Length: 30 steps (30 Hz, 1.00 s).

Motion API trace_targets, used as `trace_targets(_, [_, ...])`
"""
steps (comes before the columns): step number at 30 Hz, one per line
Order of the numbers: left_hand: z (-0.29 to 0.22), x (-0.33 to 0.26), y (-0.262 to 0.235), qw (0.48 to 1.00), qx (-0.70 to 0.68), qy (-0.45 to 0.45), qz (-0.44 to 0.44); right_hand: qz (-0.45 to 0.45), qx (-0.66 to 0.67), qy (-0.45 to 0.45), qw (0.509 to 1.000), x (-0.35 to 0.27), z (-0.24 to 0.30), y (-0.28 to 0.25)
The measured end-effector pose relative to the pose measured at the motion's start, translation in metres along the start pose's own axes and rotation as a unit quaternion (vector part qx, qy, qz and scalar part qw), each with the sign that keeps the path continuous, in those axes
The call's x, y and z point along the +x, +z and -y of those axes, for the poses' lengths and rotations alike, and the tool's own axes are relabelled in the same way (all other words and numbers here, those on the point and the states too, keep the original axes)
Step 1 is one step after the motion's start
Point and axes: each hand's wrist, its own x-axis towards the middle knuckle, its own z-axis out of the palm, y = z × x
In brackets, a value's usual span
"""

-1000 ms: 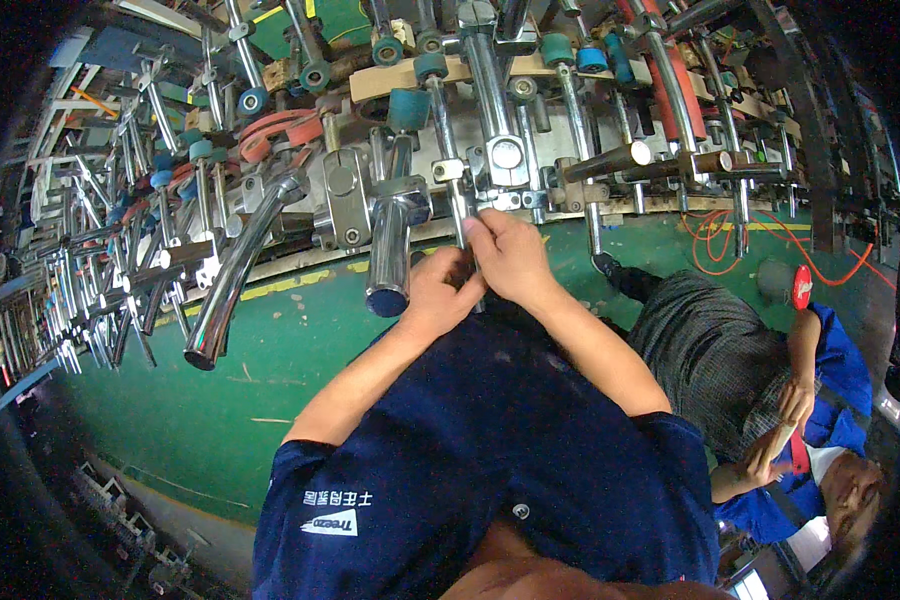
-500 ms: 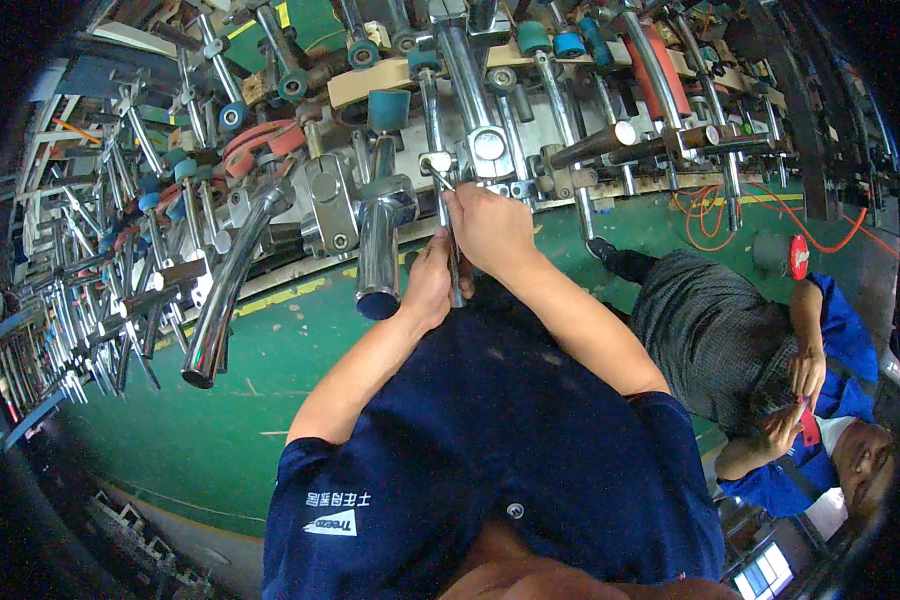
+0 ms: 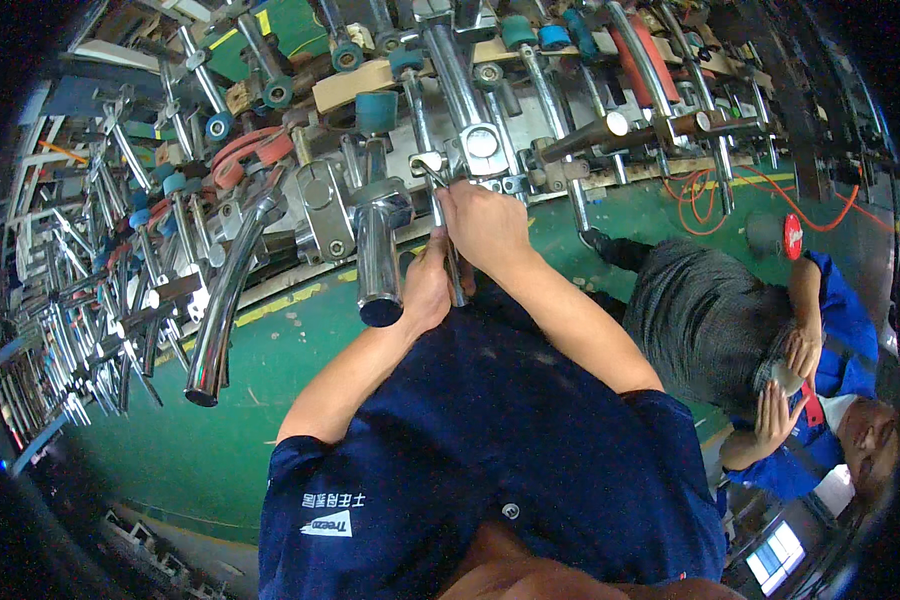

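Note:
My left hand [image 3: 428,287] is wrapped round a slim shiny metal tube [image 3: 457,285], whose lower end shows just below the fingers. Over its upper part my right hand [image 3: 486,228] is closed. From the right fist a thin metal rod [image 3: 434,177] points up and left towards a small bright metal fitting [image 3: 427,161]. The right palm and most of the tube are hidden, so I cannot tell the rod's kind. Left of my hands a thick chrome tube [image 3: 379,270] sticks out, and above them stands a chrome clamp [image 3: 482,143].
The bench is crowded with chrome tubes, clamps and teal rollers [image 3: 376,113]. A curved chrome tube [image 3: 220,320] juts out at left. At right a co-worker in blue [image 3: 838,325] brings both hands together. An orange hose [image 3: 705,205] lies on the green floor [image 3: 290,370].
The view has shifted slightly. My hands keep the same hold at the same spot. The co-worker's hands have moved, with one now raised flat against the other.

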Motion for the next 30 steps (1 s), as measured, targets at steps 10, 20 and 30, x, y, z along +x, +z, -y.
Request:
trace_targets(10, [-0.004,0.003,-0.003,0.999,-0.032,-0.023,0.035,0.002,0.047,0.015,0.999,0.001,0.008,0.003])
trace_targets(20, [0.002,0.008,-0.026,0.989,-0.061,-0.033,0.127,0.124,0.182,0.145,0.965,0.012,0.019,0.014])
trace_targets(30, [0.024,0.018,-0.048,0.981,-0.143,-0.093,0.088,0.120,0.550,0.414,0.716,-0.001,0.042,0.036])
